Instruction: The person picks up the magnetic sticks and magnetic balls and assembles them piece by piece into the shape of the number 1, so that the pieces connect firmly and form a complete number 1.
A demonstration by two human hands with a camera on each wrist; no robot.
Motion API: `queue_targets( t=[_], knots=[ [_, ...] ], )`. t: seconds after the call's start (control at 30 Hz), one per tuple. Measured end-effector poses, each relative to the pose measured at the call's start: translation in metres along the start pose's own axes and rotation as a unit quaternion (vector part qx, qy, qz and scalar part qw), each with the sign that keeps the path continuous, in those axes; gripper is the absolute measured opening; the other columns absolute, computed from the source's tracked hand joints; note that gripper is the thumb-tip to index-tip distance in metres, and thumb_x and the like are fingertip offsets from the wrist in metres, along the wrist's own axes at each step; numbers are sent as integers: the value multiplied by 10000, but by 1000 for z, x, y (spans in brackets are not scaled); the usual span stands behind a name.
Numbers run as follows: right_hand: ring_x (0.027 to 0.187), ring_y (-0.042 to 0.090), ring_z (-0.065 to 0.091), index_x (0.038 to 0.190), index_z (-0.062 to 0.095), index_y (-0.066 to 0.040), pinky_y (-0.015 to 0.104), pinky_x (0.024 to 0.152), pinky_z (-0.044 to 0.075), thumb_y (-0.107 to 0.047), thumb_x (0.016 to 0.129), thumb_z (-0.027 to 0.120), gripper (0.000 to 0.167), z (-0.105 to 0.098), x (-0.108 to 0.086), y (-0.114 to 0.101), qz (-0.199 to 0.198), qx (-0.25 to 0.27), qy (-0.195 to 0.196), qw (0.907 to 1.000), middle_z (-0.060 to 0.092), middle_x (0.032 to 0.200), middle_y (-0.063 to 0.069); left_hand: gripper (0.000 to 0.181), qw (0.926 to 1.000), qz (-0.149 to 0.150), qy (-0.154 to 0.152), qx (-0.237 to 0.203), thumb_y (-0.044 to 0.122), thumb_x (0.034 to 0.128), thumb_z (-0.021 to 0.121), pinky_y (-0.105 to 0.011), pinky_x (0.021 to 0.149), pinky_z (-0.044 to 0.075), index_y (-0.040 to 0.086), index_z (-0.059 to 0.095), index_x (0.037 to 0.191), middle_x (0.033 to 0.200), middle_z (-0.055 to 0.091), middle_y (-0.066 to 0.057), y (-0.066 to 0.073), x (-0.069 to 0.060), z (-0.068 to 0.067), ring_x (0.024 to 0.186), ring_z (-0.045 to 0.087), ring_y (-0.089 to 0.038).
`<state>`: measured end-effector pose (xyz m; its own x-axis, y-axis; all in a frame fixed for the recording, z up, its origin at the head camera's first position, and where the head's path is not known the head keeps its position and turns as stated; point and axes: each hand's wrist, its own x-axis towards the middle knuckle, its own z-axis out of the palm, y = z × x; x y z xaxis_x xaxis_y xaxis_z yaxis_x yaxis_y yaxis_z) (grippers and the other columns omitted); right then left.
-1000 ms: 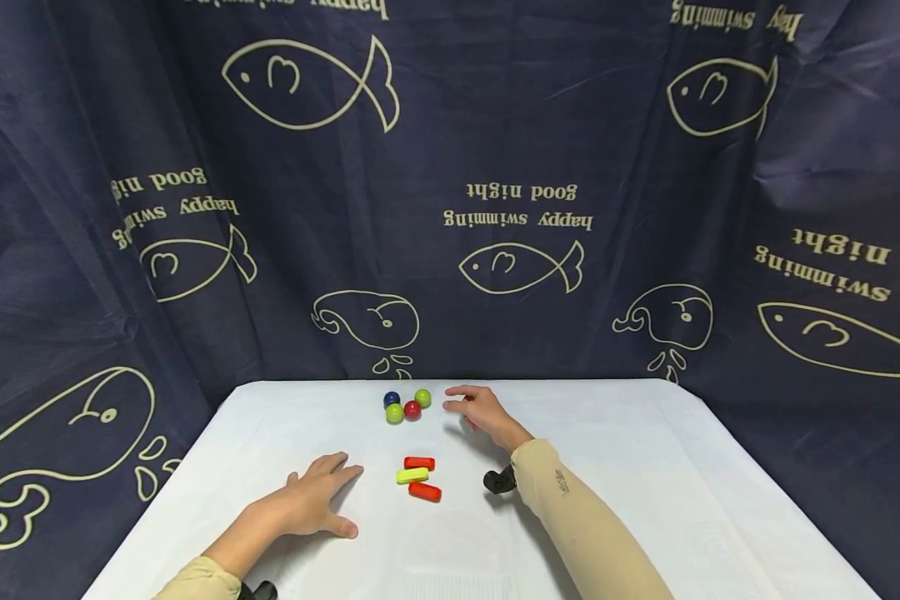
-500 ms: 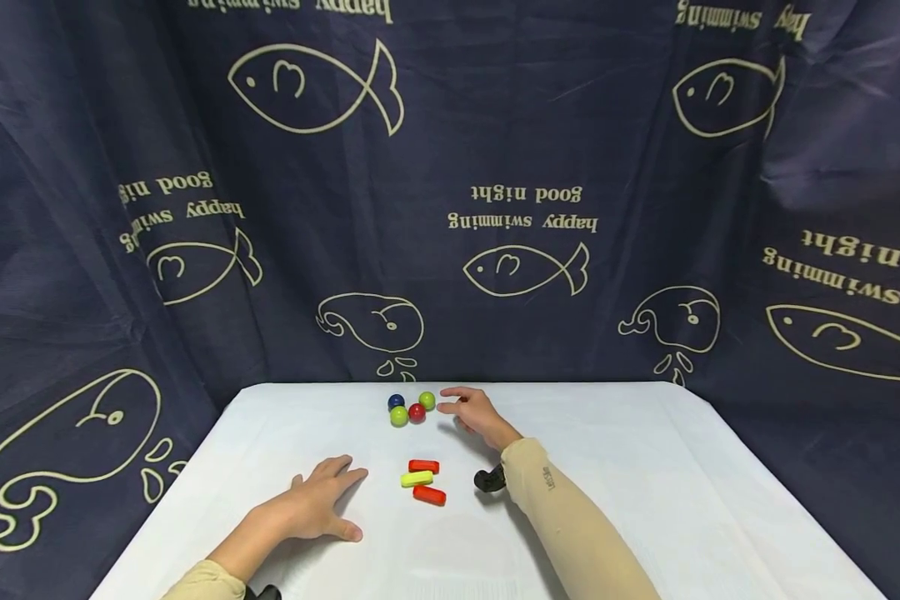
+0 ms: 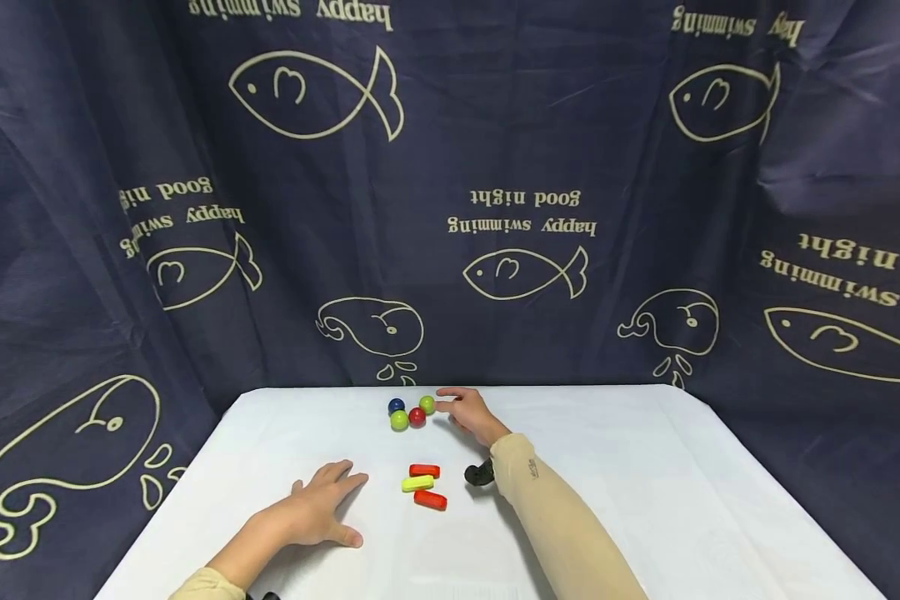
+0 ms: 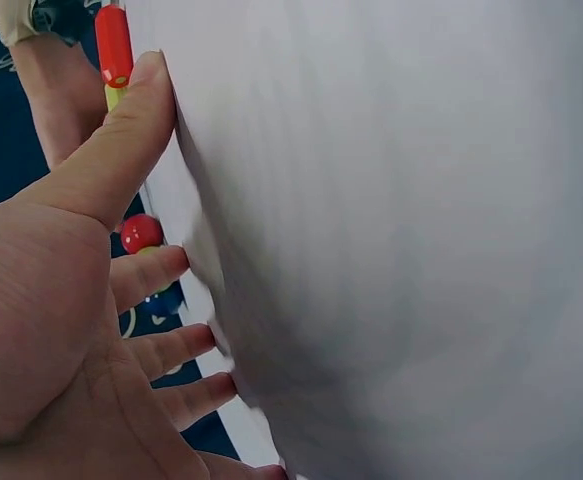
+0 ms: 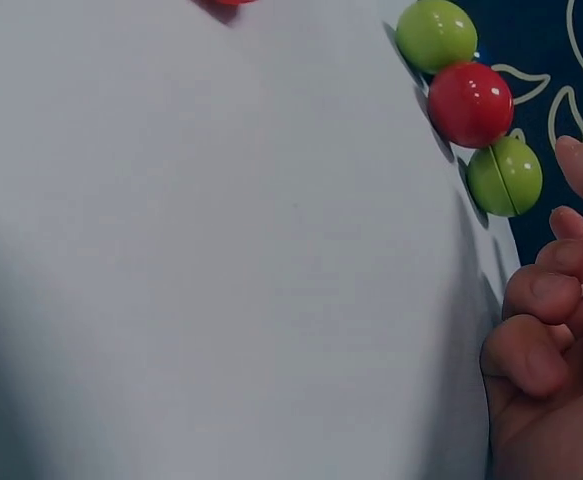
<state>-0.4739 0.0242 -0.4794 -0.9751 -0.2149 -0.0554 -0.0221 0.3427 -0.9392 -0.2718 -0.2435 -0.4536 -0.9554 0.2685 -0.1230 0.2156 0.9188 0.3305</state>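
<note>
Just right of a small ball cluster, my right hand (image 3: 471, 413) reaches in with thumb and forefinger apart and its other fingers bent. Nearest to it is a green ball (image 5: 505, 177); in the right wrist view a small gap separates the fingertips from it. A red ball (image 3: 417, 417), another green ball (image 3: 399, 421) and a dark blue ball (image 3: 397, 406) sit close by. My left hand (image 3: 311, 510) rests on the white table with fingers spread, holding nothing. To its right lie a red block (image 3: 424, 471), a yellow block (image 3: 417, 482) and a second red block (image 3: 431, 500).
A white cloth covers the table (image 3: 607, 467). Its far edge runs just behind the balls. Beyond it hangs a dark blue curtain (image 3: 435, 350) printed with fish and whales.
My right hand has moved a little left, closer to the green ball. The left hand stays in place, and the balls and blocks keep their arrangement; the head view has shifted slightly.
</note>
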Motion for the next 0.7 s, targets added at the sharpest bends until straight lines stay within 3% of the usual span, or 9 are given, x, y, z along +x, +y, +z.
queue_targets(
  t=[0.7],
  knots=[
    [398, 113, 238, 1302, 678, -140, 259, 392, 221, -225, 834, 797, 490, 4, 19, 0, 97, -121, -195, 9997, 324, 475, -65, 1016, 9999, 94, -6, -76, 602, 638, 840, -837, 1004, 192, 142, 500, 1477, 1581, 335, -205, -2, -1, 2, 1464, 275, -463]
  ],
)
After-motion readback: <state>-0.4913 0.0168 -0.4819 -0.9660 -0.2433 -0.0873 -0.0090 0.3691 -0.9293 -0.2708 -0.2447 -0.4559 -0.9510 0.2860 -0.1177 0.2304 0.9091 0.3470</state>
